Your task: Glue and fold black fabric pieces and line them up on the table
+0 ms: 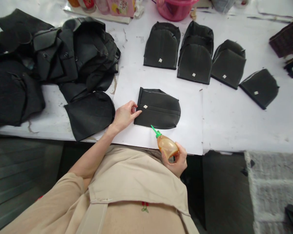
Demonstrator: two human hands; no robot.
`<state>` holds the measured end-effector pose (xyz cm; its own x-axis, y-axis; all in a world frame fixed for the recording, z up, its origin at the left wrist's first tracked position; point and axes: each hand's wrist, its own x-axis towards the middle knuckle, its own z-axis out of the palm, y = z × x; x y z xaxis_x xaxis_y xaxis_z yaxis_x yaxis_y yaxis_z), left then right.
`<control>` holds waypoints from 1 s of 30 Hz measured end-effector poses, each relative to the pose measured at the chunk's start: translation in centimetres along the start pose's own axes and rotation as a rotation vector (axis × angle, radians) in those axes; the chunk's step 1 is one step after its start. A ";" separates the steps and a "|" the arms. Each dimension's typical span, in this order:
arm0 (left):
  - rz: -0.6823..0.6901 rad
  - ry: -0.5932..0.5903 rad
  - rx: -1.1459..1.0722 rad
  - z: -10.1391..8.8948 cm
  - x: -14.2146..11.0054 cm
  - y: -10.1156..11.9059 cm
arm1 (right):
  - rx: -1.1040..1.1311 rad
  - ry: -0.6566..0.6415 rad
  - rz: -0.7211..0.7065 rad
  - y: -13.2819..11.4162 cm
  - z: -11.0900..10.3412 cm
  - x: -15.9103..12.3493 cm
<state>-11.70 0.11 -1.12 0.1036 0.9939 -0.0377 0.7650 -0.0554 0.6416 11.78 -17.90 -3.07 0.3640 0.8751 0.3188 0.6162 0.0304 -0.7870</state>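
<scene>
A black rounded panel (pixel 158 110) with a small white diamond-shaped tag lies flat on a white sheet (pixel 129 136) before me. At its straight left edge, my left hand (pixel 125 115) pinches the rolled border between thumb and fingers. My right hand (pixel 177 162) is wrapped round a squeeze bottle (pixel 167 146) of amber liquid. The bottle leans up and left, and its green nozzle (pixel 155 130) points at the panel's lower edge; whether the tip touches I cannot tell.
Several similar black panels (pixel 195 61) lie in a row behind and to the right. A large heap of black pieces (pixel 75 52) covers the left side, with one loose piece (pixel 90 113) near my left forearm. A pink basin (pixel 175 9) stands at the back.
</scene>
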 end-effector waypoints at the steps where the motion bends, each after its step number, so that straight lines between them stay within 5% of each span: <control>1: -0.021 -0.007 0.009 0.1 0.0 0.0 | -0.003 -0.003 -0.007 -0.2 0.1 0.1; 30: -0.081 -0.075 0.138 0.4 0.4 -0.3 | 0.059 -0.197 -0.134 -2.5 3.1 2.5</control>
<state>-11.64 0.47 -1.61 0.0816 0.9860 -0.1457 0.8525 0.0067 0.5227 8.99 -14.26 -2.00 0.1351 0.9385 0.3177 0.6060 0.1754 -0.7759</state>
